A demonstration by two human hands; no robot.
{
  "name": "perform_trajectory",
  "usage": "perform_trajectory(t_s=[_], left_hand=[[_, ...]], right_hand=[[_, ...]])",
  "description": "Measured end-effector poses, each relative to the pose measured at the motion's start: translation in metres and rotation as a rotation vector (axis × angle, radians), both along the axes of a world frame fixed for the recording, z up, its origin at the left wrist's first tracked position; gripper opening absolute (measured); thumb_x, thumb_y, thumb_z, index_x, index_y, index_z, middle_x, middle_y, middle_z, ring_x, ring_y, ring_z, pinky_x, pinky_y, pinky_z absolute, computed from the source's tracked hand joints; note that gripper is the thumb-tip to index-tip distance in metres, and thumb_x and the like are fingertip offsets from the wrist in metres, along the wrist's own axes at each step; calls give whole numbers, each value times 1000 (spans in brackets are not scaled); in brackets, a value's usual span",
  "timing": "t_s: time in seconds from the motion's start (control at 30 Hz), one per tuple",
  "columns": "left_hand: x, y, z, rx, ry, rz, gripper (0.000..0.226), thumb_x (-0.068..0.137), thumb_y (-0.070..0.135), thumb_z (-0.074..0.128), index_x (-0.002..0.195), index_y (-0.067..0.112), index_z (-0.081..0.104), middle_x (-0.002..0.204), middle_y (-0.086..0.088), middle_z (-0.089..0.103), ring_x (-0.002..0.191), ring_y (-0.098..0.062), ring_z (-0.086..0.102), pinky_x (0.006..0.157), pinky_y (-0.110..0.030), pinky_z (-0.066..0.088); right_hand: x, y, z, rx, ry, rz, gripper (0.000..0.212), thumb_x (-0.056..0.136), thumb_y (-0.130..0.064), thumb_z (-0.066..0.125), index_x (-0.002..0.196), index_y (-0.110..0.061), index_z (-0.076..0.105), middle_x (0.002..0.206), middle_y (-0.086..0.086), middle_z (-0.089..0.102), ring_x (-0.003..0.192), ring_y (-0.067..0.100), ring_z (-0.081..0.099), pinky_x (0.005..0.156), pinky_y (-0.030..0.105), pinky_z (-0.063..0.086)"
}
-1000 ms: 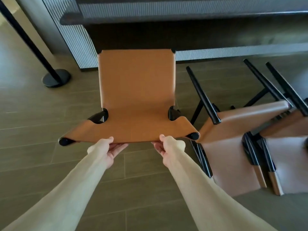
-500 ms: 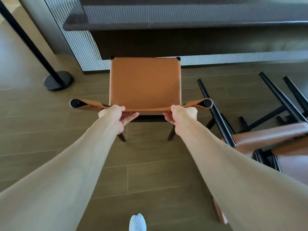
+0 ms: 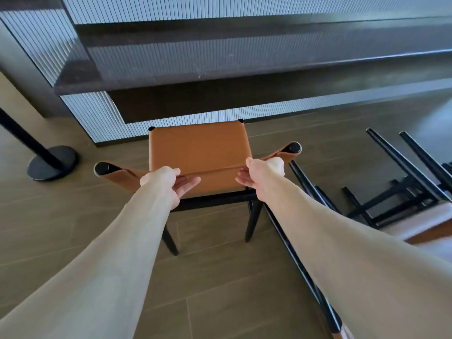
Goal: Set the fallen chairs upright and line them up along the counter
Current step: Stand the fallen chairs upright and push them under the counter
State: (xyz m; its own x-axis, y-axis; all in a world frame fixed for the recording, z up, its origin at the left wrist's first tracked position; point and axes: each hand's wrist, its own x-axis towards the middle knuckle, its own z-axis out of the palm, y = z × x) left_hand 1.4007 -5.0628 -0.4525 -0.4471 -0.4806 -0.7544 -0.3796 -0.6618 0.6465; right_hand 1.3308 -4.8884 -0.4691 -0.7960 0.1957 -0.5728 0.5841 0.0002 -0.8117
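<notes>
between the left hand (image 3: 168, 182) and right hand (image 3: 261, 174) the chair (image 3: 198, 152) is tan-orange leather on a black frame. beyond the hands the counter (image 3: 220, 77) is glossy dark brown over pale ribbed panels. under them the floor (image 3: 220, 277) is grey-brown planks. right of the right hand, fallen chairs (image 3: 401, 187) show black legs.

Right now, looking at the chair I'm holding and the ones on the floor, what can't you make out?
- Upright chair: front legs hidden under the seat, head view.
- Left hand and right hand: grip on the backrest edge partly hidden by the leather.
- Fallen chairs: seats cut off by the right edge; their count is unclear.
- Post: top cut off at the left edge.
</notes>
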Motion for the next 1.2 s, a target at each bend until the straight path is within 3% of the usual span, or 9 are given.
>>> perform_trajectory(t_s=[0.2, 0.33, 0.47, 0.57, 0.67, 0.8, 0.93, 1.03, 1.2], left_hand=[[-37, -14, -3, -39, -3, -15, 19, 92, -3, 65, 111, 0, 62, 94, -25, 70, 60, -39, 74, 45, -45, 59], [-51, -19, -9, -30, -27, -29, 16, 94, -3, 62, 110, 0, 60, 97, -25, 68, 56, -39, 72, 41, -45, 57], [-50, -20, -5, -39, -40, -67, 16, 96, -2, 61, 111, -1, 59, 97, -24, 68, 71, -39, 74, 42, -45, 57], [-40, -20, 2, -147, -89, -179, 31, 93, 11, 71, 120, 1, 59, 103, -20, 68, 84, -35, 72, 58, -54, 61], [-12, -17, 10, -369, -147, -358, 48, 89, 31, 75, 128, 10, 57, 116, -16, 67, 103, -32, 67, 87, -57, 57], [21, 10, 43, -569, 47, -551, 12, 98, 32, 62, 105, 23, 66, 119, -8, 68, 109, -24, 65, 98, -47, 53], [35, 79, 107, -704, 322, -685, 22, 102, 36, 52, 109, 26, 70, 110, 3, 72, 109, -16, 65, 101, -41, 50], [61, 163, 140, -801, 439, -845, 21, 101, 39, 53, 109, 32, 70, 105, 16, 73, 105, 0, 64, 98, -29, 46], [127, 334, 127, -688, 476, -1010, 18, 101, 31, 57, 108, 31, 73, 106, 12, 75, 105, -4, 67, 102, -34, 49]], right_hand=[[-37, -14, -3, 12, 53, 45, 19, 95, 2, 63, 105, -8, 50, 94, 11, 65, 65, 16, 69, 49, 31, 62], [-46, -20, -7, 38, 66, 32, 23, 96, 1, 62, 116, -9, 55, 113, 13, 65, 62, 17, 68, 43, 27, 58], [-45, -21, -8, 60, 58, 52, 22, 97, -2, 62, 114, -11, 51, 116, 14, 65, 66, 19, 69, 41, 25, 55], [-39, -16, -3, 107, 69, 81, 25, 98, -15, 65, 120, -7, 56, 110, 12, 68, 70, 19, 71, 46, 26, 59], [-23, 0, 11, 152, 45, 140, 32, 97, -37, 67, 111, -9, 62, 98, 7, 71, 75, 19, 72, 71, 34, 65], [3, 40, 52, 65, 86, 90, 25, 100, -36, 60, 95, -13, 68, 89, 4, 74, 74, 14, 69, 75, 28, 62], [36, 91, 111, 32, 231, 203, 22, 100, -29, 58, 86, -17, 69, 91, 8, 77, 78, 15, 70, 88, 36, 62], [77, 150, 139, 50, 315, 334, 21, 100, -28, 59, 97, -14, 75, 91, 6, 78, 77, 11, 68, 88, 37, 60], [159, 302, 130, 4, 283, 373, 23, 100, -27, 59, 102, -12, 76, 90, 10, 76, 84, 16, 68, 81, 38, 58]])
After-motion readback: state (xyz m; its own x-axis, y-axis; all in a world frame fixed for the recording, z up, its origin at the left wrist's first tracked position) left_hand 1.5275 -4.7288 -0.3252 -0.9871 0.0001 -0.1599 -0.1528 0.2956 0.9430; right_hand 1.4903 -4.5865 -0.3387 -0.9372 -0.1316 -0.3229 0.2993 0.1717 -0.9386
